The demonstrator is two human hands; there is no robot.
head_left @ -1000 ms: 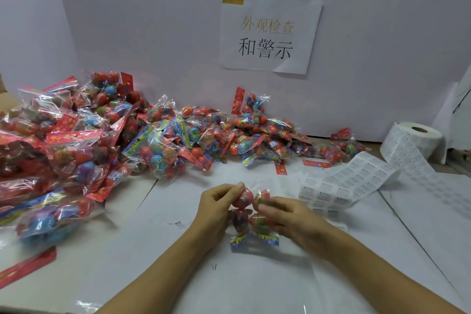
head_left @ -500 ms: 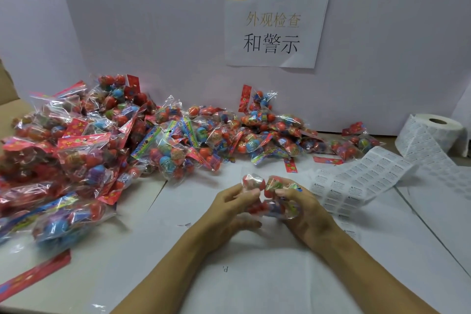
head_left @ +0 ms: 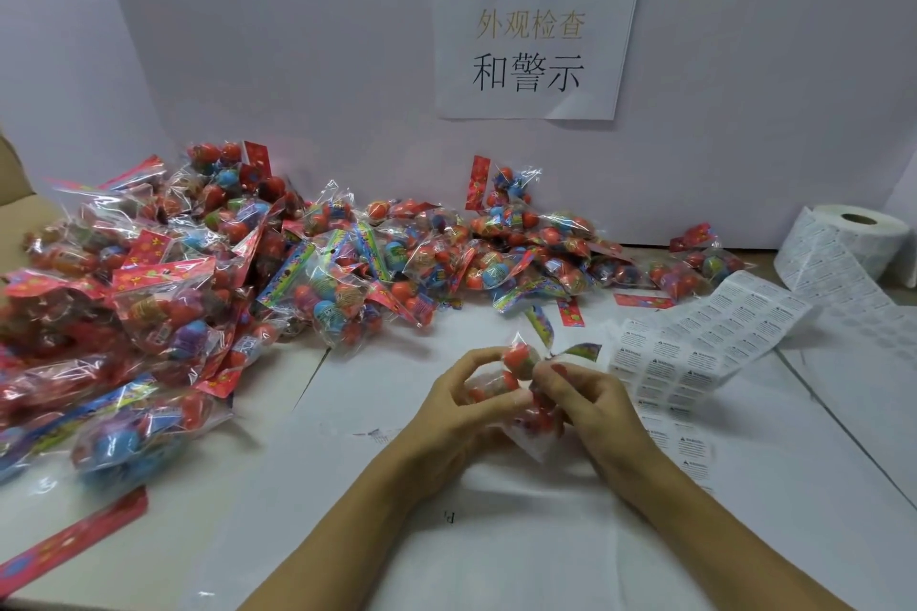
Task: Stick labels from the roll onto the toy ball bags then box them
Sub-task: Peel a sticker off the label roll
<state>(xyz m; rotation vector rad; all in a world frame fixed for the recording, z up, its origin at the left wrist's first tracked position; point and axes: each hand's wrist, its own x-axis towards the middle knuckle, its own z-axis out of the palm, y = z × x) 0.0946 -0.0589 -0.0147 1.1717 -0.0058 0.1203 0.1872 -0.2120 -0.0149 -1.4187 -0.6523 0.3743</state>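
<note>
Bag [head_left: 516,385] of toy balls up off the table, right in front of me, gripped from both sides. Left hand [head_left: 454,404] curls its fingers and thumb round the left end, where the red balls bulge against the clear film. Right hand [head_left: 590,404] pinches the other end, just under the colourful paper header that sticks up and flaps to the right. I hold it between both hands like this, I reckon, to turn it and find a flat patch of film that will take a label.

Label strip [head_left: 704,342] lies unrolled just to the right of my right hand, close enough to reach, running back to the roll [head_left: 843,246] standing at the far right against the white backboard [head_left: 297,65]. No label on my fingertips that I can make out, and none visible on the bag from this angle, so sticking looks not yet done.

Pile of bags [head_left: 208,293] sprawls across the left and back of the table, well clear of my working spot, with a loose red header card [head_left: 69,546] near the front edge. A printed sign [head_left: 531,40] hangs on the backboard. At far left, a brown cardboard edge [head_left: 12,174], maybe the box; can't tell.
</note>
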